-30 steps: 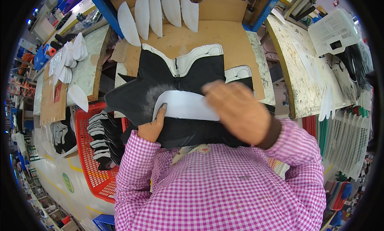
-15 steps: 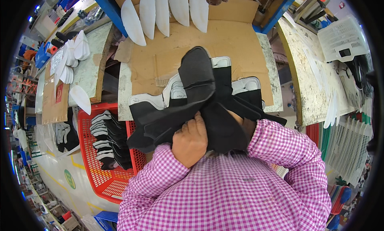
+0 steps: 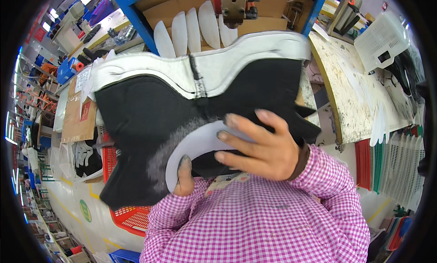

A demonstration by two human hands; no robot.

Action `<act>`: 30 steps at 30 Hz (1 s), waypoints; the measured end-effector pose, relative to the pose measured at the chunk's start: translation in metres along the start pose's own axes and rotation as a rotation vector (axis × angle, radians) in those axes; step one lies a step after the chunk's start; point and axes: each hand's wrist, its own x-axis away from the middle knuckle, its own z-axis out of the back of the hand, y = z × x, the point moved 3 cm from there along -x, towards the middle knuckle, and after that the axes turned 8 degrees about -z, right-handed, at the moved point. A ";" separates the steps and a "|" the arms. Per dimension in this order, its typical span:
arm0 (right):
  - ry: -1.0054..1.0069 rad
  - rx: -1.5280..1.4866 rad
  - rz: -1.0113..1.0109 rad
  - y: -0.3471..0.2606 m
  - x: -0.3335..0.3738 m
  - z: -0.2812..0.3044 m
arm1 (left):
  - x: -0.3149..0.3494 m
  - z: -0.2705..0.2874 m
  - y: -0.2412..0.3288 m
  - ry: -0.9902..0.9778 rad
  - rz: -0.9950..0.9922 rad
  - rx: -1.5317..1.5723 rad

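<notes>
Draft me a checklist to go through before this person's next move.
1. Left thumb on the curved white strip: ok; the left hand's other fingers are hidden.
2. Right hand at the strip: ok, fingers spread over its right part.
3. Strip flat against the black fabric panel: cannot tell.
4. Panel's white-edged side facing away from the person: ok.
5. Red basket fully visible: not ok, the panel partly covers it.
</notes>
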 end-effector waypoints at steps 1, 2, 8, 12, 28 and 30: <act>0.105 0.077 0.034 -0.008 0.002 0.005 | 0.005 -0.001 0.005 0.002 -0.007 -0.025; 0.190 0.184 0.080 -0.014 0.004 0.006 | 0.009 -0.003 0.010 0.006 -0.013 -0.067; 0.366 0.008 0.327 -0.037 0.031 0.031 | 0.000 0.024 0.020 0.176 0.025 -0.191; -0.133 -0.501 -0.166 -0.025 0.038 0.004 | -0.030 0.034 0.009 0.566 -0.193 0.326; 0.440 -1.951 -1.221 0.053 -0.006 -0.097 | -0.031 -0.014 -0.019 -0.106 0.126 0.330; 0.544 -1.950 -1.184 0.058 -0.001 -0.089 | -0.032 -0.008 -0.035 -0.183 0.286 0.416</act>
